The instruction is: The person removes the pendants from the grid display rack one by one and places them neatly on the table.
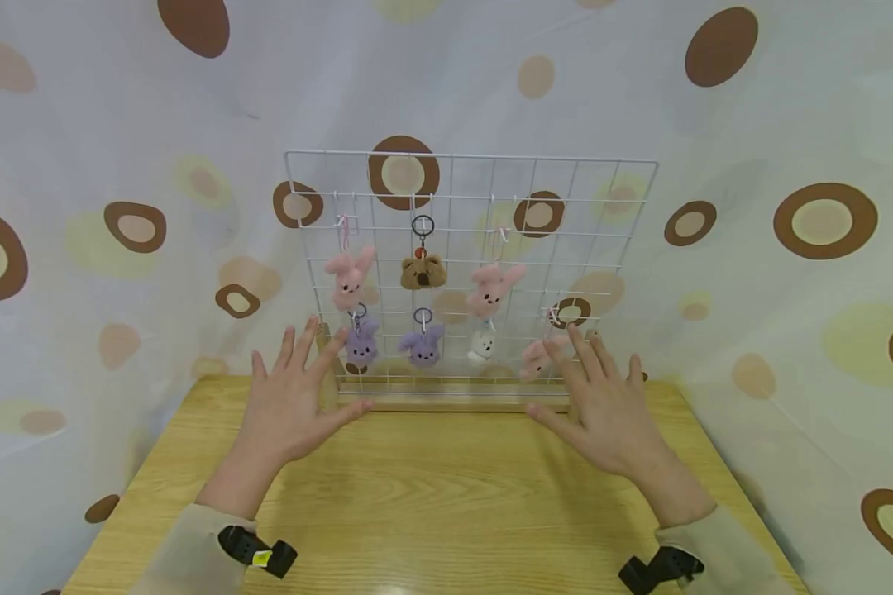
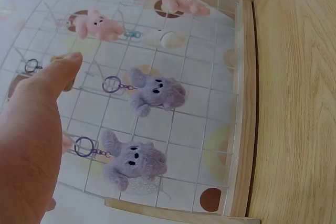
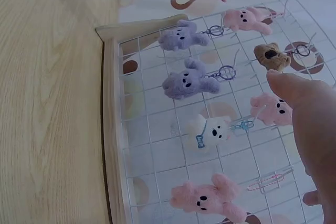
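Note:
Both hands hover with fingers spread before a white wire grid rack [image 1: 465, 155] hung with plush keychains. My left hand [image 1: 286, 413] is nearest a purple bunny keychain [image 1: 361, 343] and holds nothing. My right hand [image 1: 610, 417], also holding nothing, partly covers a pink bunny keychain [image 1: 536, 360] at the lower right. A second purple bunny [image 1: 422, 347] and a white dog keychain [image 1: 482, 345] hang between them. Above are a pink bunny [image 1: 350, 281], a brown bear-like head [image 1: 422, 273] and another pink bunny [image 1: 494, 289]. Whether any fingertip touches the rack I cannot tell.
The rack stands in a wooden base [image 1: 454, 406] near the back of a wooden table [image 1: 432, 496]. A white cloth [image 1: 82, 124] with brown and yellow spots hangs behind and at both sides. Bare hooks stick out from the grid between the keychains.

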Available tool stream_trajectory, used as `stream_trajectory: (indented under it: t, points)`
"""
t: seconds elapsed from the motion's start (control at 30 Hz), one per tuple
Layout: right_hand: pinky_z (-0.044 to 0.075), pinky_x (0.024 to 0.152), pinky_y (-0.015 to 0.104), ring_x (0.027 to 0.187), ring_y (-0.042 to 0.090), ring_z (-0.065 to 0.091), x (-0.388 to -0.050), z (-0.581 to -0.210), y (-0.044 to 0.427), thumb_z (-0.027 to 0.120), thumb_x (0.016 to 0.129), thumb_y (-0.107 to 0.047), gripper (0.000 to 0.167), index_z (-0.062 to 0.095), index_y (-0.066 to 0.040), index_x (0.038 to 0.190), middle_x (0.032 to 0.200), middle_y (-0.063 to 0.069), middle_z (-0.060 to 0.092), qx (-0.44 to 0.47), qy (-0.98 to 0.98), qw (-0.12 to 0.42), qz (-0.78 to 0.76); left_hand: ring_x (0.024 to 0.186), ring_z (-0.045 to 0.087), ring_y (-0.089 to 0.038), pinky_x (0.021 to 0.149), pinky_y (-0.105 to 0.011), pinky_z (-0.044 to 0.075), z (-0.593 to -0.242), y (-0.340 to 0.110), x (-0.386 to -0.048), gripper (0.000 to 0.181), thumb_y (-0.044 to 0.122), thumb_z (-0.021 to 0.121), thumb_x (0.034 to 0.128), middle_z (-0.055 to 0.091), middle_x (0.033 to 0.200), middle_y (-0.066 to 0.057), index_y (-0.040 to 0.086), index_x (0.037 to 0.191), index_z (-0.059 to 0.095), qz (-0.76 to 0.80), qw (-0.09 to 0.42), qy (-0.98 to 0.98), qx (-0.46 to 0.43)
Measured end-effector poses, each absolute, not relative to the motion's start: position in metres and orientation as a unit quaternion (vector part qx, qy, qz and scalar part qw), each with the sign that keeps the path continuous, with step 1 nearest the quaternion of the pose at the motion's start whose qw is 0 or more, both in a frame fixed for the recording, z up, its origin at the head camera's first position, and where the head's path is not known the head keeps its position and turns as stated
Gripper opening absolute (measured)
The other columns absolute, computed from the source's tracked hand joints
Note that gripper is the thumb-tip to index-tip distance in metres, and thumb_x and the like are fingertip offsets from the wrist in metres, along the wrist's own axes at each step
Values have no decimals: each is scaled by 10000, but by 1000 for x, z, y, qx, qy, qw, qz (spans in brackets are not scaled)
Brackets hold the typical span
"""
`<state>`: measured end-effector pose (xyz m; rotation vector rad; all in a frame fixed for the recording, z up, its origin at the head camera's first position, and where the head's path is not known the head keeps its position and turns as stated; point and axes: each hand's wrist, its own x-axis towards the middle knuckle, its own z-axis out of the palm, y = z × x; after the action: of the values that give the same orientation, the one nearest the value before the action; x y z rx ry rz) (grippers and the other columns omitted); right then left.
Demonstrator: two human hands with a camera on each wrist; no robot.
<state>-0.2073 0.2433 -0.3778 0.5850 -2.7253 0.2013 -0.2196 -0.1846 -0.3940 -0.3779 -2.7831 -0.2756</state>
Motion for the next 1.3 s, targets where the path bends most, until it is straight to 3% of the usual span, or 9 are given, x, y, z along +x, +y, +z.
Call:
stream_trajectory:
  t: [0.47, 0.63, 0.83, 1.0, 1.1, 1.3]
  points:
    - [180, 1068, 846, 1520, 459, 284, -217, -359, 237, 619, 1005, -613, 851, 310, -195, 1678, 1716, 167, 252, 223, -951, 183, 115, 1544, 239, -465, 1127, -790, 186, -405, -189, -229, 1019, 796, 592, 912, 158, 1748, -149, 261, 1700, 230, -142, 152, -970, -128]
    - [191, 1088, 825, 1497, 467, 327, -220, -353, 234, 646, 1011, -562, 825, 334, -176, 1670, 1706, 165, 280, 225, -949, 177, 128, 1469, 372, -496, 1106, -771, 272, -410, -193, -233, 994, 733, 608, 945, 198, 1731, -177, 220, 1703, 219, -158, 151, -968, -121]
    - [218, 1091, 812, 1486, 471, 350, -226, -342, 233, 670, 1024, -482, 801, 332, -147, 1668, 1692, 193, 304, 235, -945, 166, 152, 1357, 477, -551, 1037, -716, 412, -415, -199, -238, 998, 753, 583, 949, 256, 1700, -221, 165, 1687, 258, -178, 152, -966, -109]
    - [273, 1089, 774, 1465, 490, 372, -232, -335, 234, 679, 1031, -404, 739, 384, -99, 1636, 1667, 211, 343, 253, -934, 168, 190, 1332, 508, -531, 882, -666, 520, -416, -203, -242, 975, 699, 625, 957, 278, 1688, -230, 173, 1688, 253, -195, 147, -964, -104]
    - [309, 1078, 761, 1446, 518, 387, -235, -332, 235, 671, 1039, -382, 715, 395, -83, 1627, 1657, 225, 353, 261, -927, 166, 211, 1329, 516, -523, 811, -636, 547, -418, -206, -245, 975, 700, 623, 960, 280, 1686, -231, 175, 1689, 246, -202, 140, -964, -99]
    - [366, 1069, 726, 1430, 516, 414, -240, -327, 236, 678, 1039, -345, 706, 391, -79, 1626, 1656, 225, 350, 264, -922, 162, 232, 1254, 572, -530, 814, -638, 549, -423, -212, -250, 1016, 786, 549, 945, 303, 1670, -235, 184, 1695, 222, -216, 125, -964, -89]
